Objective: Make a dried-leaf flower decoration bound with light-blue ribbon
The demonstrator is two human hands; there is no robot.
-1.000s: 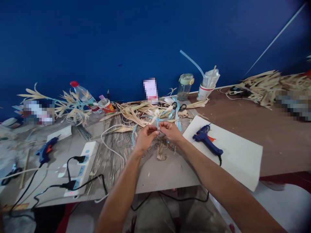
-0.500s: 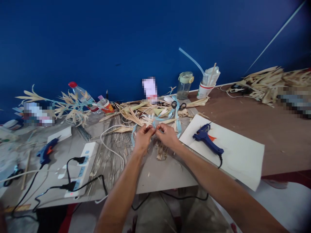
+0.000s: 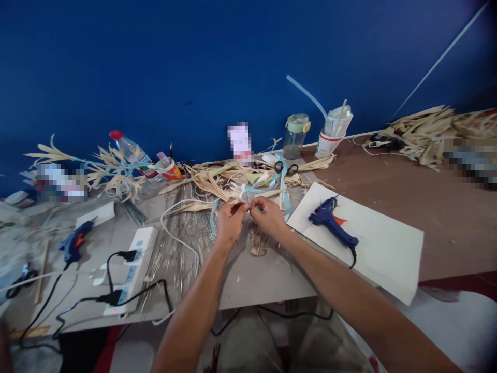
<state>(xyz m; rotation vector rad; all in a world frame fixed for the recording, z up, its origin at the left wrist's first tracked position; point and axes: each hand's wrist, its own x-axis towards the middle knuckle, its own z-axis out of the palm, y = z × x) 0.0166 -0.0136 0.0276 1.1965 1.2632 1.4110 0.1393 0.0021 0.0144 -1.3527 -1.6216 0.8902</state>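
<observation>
Left hand (image 3: pixel 232 218) and right hand (image 3: pixel 267 215) both pinching the blue-and-cream husk piece (image 3: pixel 243 192), left of the white board (image 3: pixel 382 254); exact fingertip contact too small to tell. Best bet: pinches close together, light steady tension, right forearm clear of the glue gun (image 3: pixel 334 226) on the board.

No text can be read: the card (image 3: pixel 239 142) at 12 o'clock is pixelated, the paper cup's (image 3: pixel 330 146) print at 2 o'clock too small.

Across our table (image 3: pixel 240 291) we've got dried husks (image 3: pixel 209 182) strewn toward the back, thin wires (image 3: pixel 176 228), a power strip (image 3: pixel 131 273), a white board (image 3: pixel 382 254)!
</observation>
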